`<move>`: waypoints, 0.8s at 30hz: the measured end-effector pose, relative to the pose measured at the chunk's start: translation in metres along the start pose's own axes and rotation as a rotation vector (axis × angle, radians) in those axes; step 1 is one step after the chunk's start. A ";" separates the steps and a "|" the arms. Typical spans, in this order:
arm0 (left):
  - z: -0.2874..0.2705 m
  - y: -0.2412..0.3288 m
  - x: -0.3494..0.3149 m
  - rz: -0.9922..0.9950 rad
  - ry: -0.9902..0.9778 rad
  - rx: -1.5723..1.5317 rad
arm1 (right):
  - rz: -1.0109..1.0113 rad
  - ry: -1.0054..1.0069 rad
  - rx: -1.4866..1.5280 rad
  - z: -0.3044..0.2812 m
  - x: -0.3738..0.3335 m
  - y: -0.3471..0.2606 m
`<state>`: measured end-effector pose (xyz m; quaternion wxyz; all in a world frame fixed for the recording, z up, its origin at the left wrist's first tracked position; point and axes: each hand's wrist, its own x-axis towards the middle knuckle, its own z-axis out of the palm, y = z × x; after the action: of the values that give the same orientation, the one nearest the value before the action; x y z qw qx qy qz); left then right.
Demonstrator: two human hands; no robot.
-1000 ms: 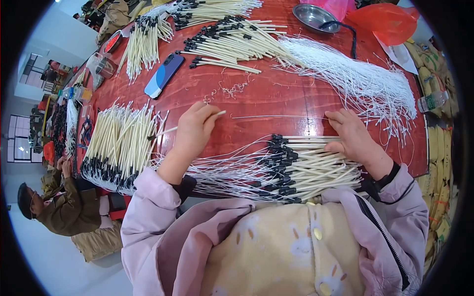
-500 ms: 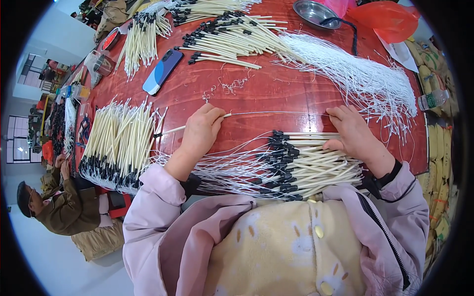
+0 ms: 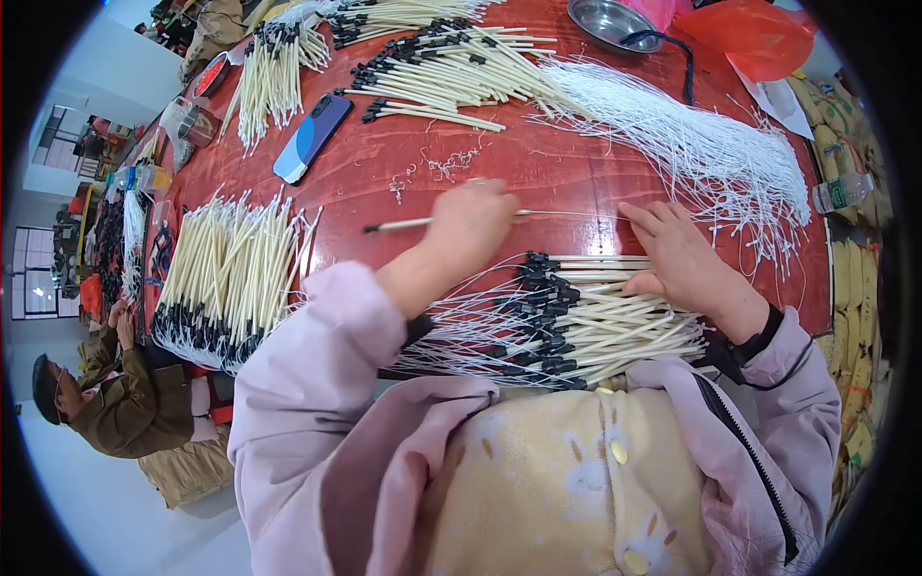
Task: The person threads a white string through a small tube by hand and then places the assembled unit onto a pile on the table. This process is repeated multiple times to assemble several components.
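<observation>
My left hand is closed round a thin cream stick with a black tip, held level over the table. From the stick's right end a thin white string runs to the fingertips of my right hand. The right fingers reach forward at the string, with the thumb apart below them; their exact grip is partly hidden. Under my right hand lies a pile of cream sticks with black ends and white strings trailing left. Left of my left hand, another bundle of such sticks lies on the table.
On the red table are a phone, string scraps, more stick bundles, a sheaf of white strings and a metal bowl. A plastic bottle is at the right edge. Another person sits at far left.
My left hand has moved right and slightly away from me with the stick, whose black end has left the left bundle. The string span between my hands is shorter. My right hand moved slightly left.
</observation>
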<state>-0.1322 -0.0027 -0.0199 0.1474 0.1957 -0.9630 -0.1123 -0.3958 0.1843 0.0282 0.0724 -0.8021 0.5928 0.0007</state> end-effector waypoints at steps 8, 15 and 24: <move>0.036 0.067 0.056 0.110 -0.018 0.024 | -0.099 0.232 0.139 0.023 0.025 0.012; -0.049 0.028 0.001 -0.205 0.226 0.323 | 0.019 0.289 0.155 0.010 0.044 0.024; -0.040 -0.038 -0.038 -0.355 0.162 0.073 | -0.141 0.346 -0.115 0.024 0.077 0.013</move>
<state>-0.0731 -0.0273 -0.0019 0.1948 0.3762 -0.9018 -0.0856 -0.3832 0.1098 -0.0042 -0.0770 -0.8325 0.5379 -0.1084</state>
